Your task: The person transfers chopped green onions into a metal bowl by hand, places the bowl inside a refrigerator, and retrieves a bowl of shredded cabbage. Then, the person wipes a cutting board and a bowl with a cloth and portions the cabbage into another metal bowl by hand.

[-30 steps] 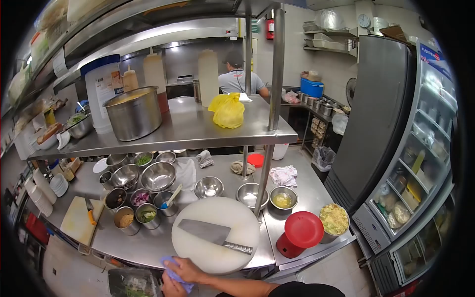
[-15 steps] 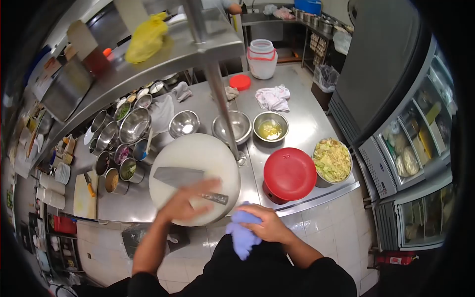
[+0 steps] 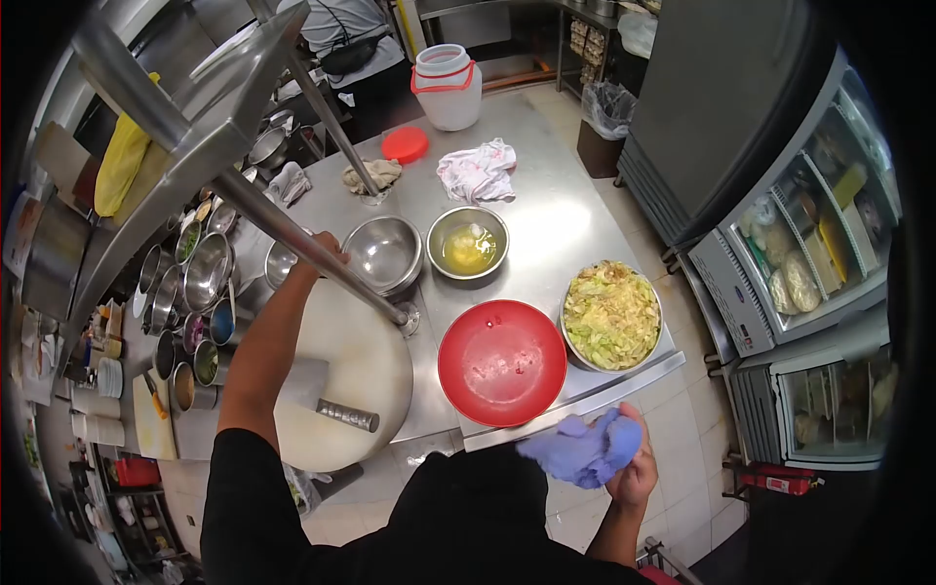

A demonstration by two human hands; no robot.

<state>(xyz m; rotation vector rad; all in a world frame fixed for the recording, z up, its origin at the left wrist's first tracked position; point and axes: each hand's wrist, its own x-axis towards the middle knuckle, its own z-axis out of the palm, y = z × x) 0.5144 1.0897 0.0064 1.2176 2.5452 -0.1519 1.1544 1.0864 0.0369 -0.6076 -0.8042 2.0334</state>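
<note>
My right hand [image 3: 634, 470] is closed around a blue-purple cloth [image 3: 585, 450], held up in front of the table's near edge. My left arm stretches over the round white cutting board [image 3: 361, 370], and my left hand [image 3: 324, 252] is at the slanting metal post, between two steel bowls. Its fingers are partly hidden, so I cannot tell what they grip. A cleaver [image 3: 341, 414] lies on the board, its blade partly covered by my arm. Near the cloth is a red round tray-like lid [image 3: 502, 363]. Beside that stands a bowl of chopped cabbage [image 3: 612, 317].
A steel bowl [image 3: 468, 244] holds yellowish liquid. An upright metal post [image 3: 302, 249] carries the shelf. Farther back lie a white cloth [image 3: 478, 172], a red lid [image 3: 405, 145] and a white jar [image 3: 448, 90]. A refrigerator [image 3: 809, 253] stands right; another person [image 3: 356, 58] is behind the shelf.
My left hand has gone from above the cleaver forward to the post and bowls. The right hand has carried the cloth to the right. The view has shifted to the right.
</note>
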